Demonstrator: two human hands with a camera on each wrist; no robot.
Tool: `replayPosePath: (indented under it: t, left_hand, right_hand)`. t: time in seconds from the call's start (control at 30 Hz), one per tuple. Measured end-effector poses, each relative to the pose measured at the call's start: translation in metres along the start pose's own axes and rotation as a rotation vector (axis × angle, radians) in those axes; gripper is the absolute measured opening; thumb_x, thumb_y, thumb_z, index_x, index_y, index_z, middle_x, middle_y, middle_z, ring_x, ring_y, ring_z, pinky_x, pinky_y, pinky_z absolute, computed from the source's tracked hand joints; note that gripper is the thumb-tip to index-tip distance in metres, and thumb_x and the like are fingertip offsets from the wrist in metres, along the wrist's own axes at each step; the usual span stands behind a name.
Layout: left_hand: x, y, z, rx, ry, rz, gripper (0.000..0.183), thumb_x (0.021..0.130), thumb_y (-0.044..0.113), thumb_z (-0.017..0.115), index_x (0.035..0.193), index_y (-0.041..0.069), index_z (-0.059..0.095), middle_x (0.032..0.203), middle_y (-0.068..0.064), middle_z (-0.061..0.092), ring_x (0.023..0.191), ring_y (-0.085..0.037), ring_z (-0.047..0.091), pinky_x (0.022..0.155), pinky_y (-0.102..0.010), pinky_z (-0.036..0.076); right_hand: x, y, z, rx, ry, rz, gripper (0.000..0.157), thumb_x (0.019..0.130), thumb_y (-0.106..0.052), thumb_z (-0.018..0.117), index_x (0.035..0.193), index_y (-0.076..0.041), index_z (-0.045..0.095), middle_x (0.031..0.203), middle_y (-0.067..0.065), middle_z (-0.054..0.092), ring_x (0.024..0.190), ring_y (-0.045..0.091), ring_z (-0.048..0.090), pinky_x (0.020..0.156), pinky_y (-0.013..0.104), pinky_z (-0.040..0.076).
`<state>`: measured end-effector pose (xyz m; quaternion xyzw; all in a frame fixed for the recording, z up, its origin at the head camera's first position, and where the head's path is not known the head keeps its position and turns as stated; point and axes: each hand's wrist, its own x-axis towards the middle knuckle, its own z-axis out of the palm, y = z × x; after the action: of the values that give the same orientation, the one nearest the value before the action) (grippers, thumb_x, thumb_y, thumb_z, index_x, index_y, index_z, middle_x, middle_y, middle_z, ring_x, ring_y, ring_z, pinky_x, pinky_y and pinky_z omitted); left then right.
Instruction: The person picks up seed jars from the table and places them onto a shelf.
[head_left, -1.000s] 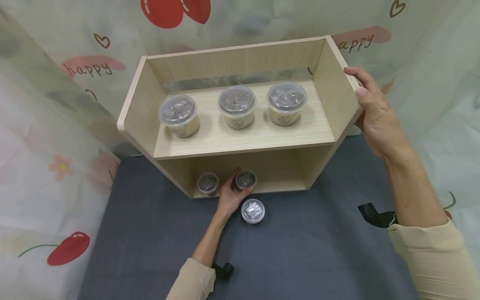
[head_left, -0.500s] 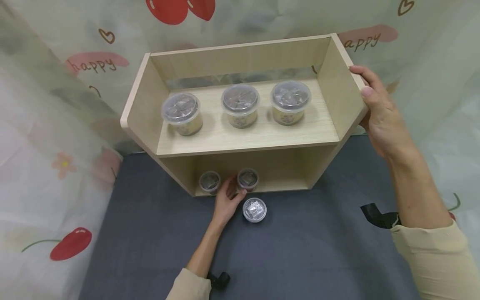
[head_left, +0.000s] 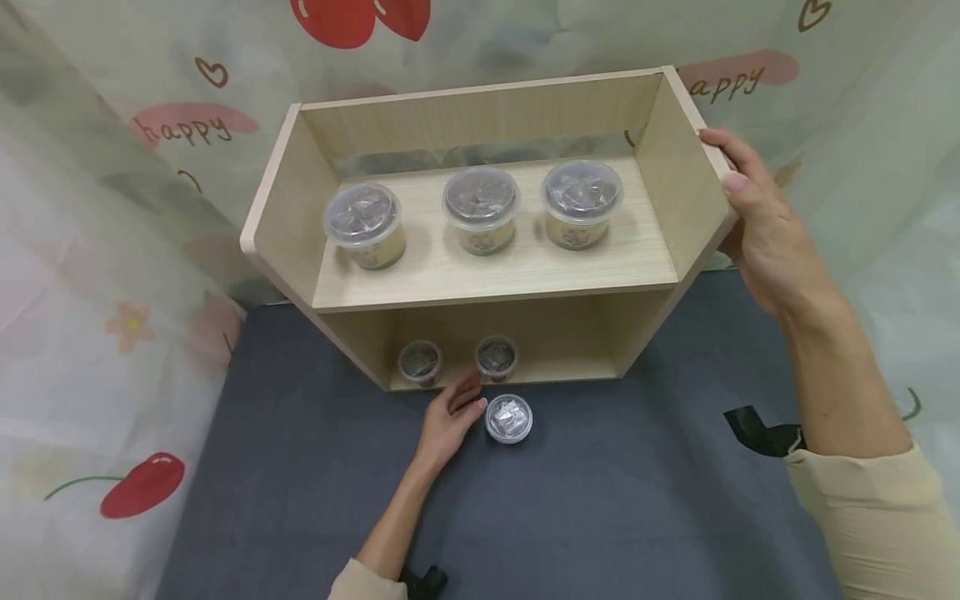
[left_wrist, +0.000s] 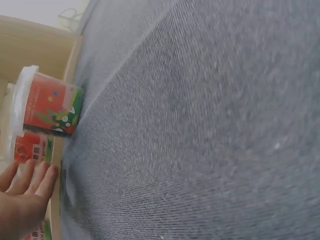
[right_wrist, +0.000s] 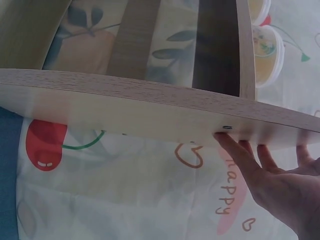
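Observation:
My left hand (head_left: 446, 423) is just in front of the lower shelf, fingers spread, holding nothing. Its fingertips are close to a lidded tub (head_left: 508, 418) on the cloth and to another lidded tub (head_left: 497, 357) inside the lower shelf. A third lidded tub (head_left: 420, 362) stands to its left there. In the left wrist view, the nearest tub (left_wrist: 52, 104) shows a red printed side and a clear lid. My right hand (head_left: 768, 221) rests against the right side panel of the wooden shelf unit (head_left: 495, 296). In the right wrist view, its fingertips touch the panel's outer face (right_wrist: 165, 117).
Three lidded tubs with yellowish sides stand on the upper shelf: left tub (head_left: 365, 225), middle tub (head_left: 482, 208), right tub (head_left: 581, 202). Dark grey cloth (head_left: 585, 500) covers the table. A printed curtain (head_left: 525, 42) hangs behind and beside the unit.
My left hand has let go of the lower shelf's right-hand tub and drawn back toward the tub on the cloth. My right hand stays on the side panel.

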<state>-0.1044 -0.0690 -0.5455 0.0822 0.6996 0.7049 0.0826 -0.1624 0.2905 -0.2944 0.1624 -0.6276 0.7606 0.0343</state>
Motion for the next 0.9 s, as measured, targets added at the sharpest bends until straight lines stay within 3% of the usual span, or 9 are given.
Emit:
replayPosePath:
  t: [0.27,0.53,0.73,0.9]
  left_hand:
    - [-0.011,0.003,0.000,0.039,-0.147,-0.019,0.050,0.092,-0.005,0.064,0.137,-0.018,0.045,0.139,-0.037,0.046,0.129,-0.050,0.046,0.104,-0.054,0.040]
    - [-0.016,0.005,0.004,0.144,-0.225,-0.013,0.063,0.086,-0.002,0.074,0.142,-0.010,0.045,0.138,-0.030,0.052,0.127,-0.044,0.051,0.105,-0.050,0.042]
    - [-0.016,-0.016,0.010,0.235,-0.191,-0.007,0.074,0.080,0.002,0.082,0.145,-0.001,0.046,0.136,-0.024,0.056,0.118,-0.043,0.058,0.099,-0.055,0.045]
    - [-0.014,-0.031,0.014,0.295,-0.155,0.016,0.081,0.075,0.012,0.087,0.146,0.011,0.049,0.135,-0.011,0.060,0.106,-0.030,0.066,0.094,-0.050,0.049]
  right_hand:
    - [0.001,-0.002,0.000,0.006,-0.010,0.023,0.049,0.106,-0.021,0.044,0.154,-0.020,0.036,0.146,0.009,0.032,0.109,0.022,0.049,0.079,0.028,0.051]
    - [0.002,-0.007,0.000,-0.045,-0.018,0.068,0.053,0.106,-0.021,0.043,0.157,-0.027,0.030,0.160,0.005,0.018,0.125,0.026,0.038,0.086,0.027,0.048]
    - [0.001,-0.008,-0.001,-0.045,-0.005,0.075,0.053,0.106,-0.018,0.042,0.157,-0.026,0.031,0.158,0.007,0.021,0.122,0.025,0.040,0.085,0.026,0.049]
    - [0.001,-0.008,-0.001,-0.029,-0.003,0.066,0.052,0.106,-0.016,0.043,0.156,-0.022,0.033,0.155,0.008,0.025,0.119,0.025,0.042,0.084,0.027,0.050]
